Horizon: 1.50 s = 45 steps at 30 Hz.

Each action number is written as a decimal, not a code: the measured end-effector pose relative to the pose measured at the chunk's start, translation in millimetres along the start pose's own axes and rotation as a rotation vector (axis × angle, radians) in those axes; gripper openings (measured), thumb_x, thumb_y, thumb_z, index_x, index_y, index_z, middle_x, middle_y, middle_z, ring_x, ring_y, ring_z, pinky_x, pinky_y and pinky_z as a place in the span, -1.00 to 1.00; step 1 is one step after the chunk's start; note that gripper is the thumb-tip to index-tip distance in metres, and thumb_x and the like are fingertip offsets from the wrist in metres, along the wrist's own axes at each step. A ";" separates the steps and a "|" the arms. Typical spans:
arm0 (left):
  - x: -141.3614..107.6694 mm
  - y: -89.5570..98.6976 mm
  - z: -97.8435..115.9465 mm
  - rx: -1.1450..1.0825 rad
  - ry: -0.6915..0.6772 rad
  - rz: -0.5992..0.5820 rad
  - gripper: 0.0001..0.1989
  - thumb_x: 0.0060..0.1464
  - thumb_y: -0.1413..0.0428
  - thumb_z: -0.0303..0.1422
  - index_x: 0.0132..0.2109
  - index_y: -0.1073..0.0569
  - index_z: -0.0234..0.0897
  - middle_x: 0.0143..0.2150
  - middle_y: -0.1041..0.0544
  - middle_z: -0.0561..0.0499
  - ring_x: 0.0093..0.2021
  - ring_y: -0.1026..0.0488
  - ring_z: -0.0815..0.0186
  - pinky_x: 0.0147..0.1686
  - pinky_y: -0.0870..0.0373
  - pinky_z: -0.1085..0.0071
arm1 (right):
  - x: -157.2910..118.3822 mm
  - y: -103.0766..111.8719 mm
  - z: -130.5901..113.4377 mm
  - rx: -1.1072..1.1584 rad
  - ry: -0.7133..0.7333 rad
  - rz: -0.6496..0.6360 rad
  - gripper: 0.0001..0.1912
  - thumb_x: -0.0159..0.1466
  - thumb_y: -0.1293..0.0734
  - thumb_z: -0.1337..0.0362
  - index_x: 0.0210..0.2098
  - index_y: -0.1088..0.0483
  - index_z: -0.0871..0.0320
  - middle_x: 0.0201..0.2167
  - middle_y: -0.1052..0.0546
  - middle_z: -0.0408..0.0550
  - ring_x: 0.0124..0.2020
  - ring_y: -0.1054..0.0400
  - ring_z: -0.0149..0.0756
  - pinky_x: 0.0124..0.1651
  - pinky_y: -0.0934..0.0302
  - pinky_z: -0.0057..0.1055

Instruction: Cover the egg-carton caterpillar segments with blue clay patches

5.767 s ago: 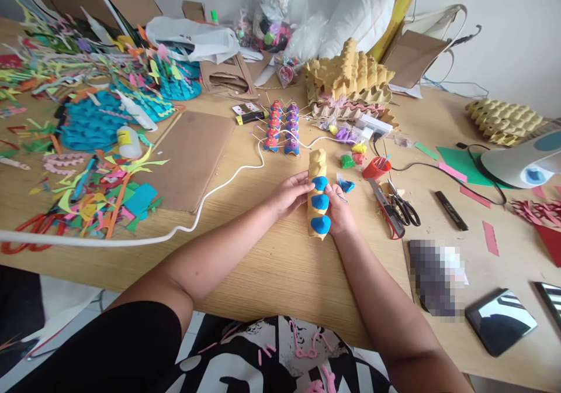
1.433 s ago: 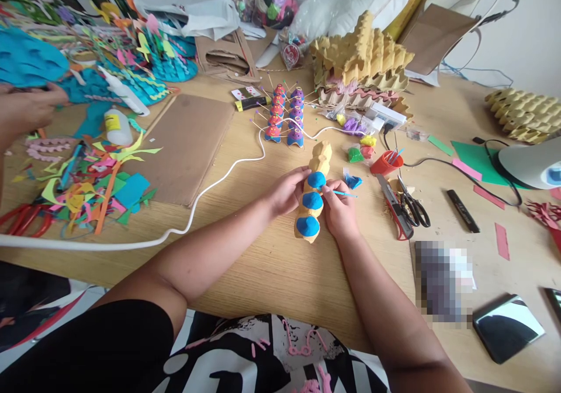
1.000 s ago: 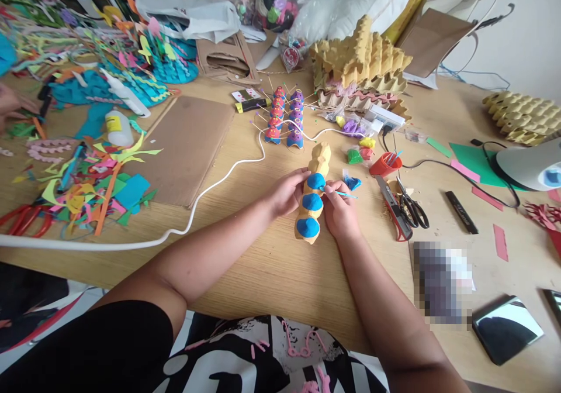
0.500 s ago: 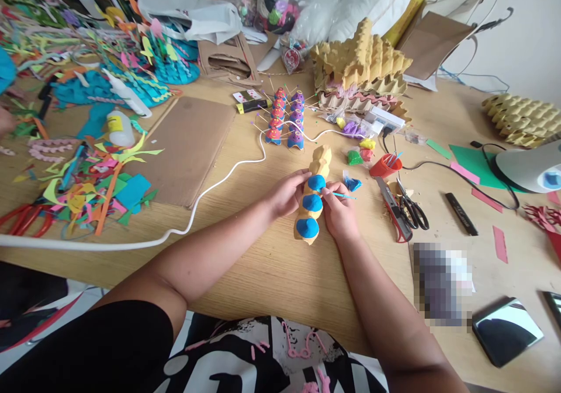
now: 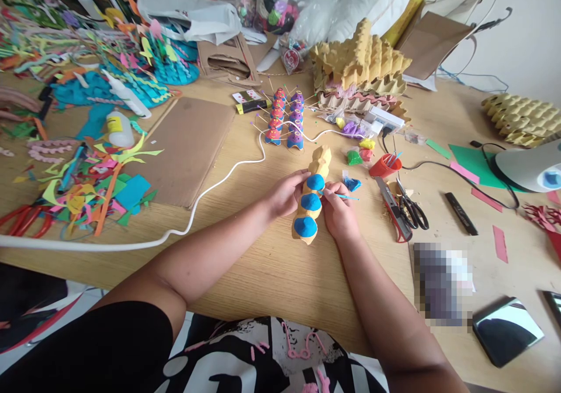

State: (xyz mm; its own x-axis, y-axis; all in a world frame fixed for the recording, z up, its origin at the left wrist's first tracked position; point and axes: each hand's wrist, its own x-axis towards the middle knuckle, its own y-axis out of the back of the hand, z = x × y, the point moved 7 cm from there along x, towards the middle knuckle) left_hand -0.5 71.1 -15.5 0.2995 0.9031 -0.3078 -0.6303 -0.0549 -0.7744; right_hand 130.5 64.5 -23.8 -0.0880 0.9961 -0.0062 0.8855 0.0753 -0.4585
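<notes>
From left to right along the bench (image 5: 236,264), we see a cardboard sheet (image 5: 193,147); the left hand (image 5: 287,193), clamped on a yellow egg-carton strip (image 5: 321,159); that strip, between both hands, bearing three blue patches (image 5: 305,227); the right hand (image 5: 340,213), pinching a light-blue stick (image 5: 349,197) beside the farthest patch; a red cup (image 5: 384,166); and scissors (image 5: 414,209).

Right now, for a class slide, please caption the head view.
Left hand grips a yellow egg-carton strip with three blue-topped bumps; right hand holds a slim blue stick.
</notes>
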 end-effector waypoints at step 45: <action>1.8 1.7 -1.7 -0.010 -0.012 -0.013 -0.72 0.48 -0.07 -0.48 -0.23 -0.59 -0.32 -0.37 -0.63 0.02 -0.38 -0.58 0.39 -0.26 -0.49 0.47 | -1.4 -0.7 -0.1 -0.031 -0.016 0.015 -0.54 0.11 -0.70 0.07 -0.45 -0.37 0.04 -0.35 -0.43 -0.20 -0.25 -0.30 -0.29 -0.11 -0.26 -0.28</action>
State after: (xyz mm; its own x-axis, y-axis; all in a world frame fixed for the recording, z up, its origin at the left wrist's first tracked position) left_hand 0.2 71.9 -18.4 0.2989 0.9090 -0.2905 -0.6192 -0.0469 -0.7838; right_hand 130.0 63.1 -23.4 -0.0813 0.9963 -0.0273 0.9003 0.0617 -0.4308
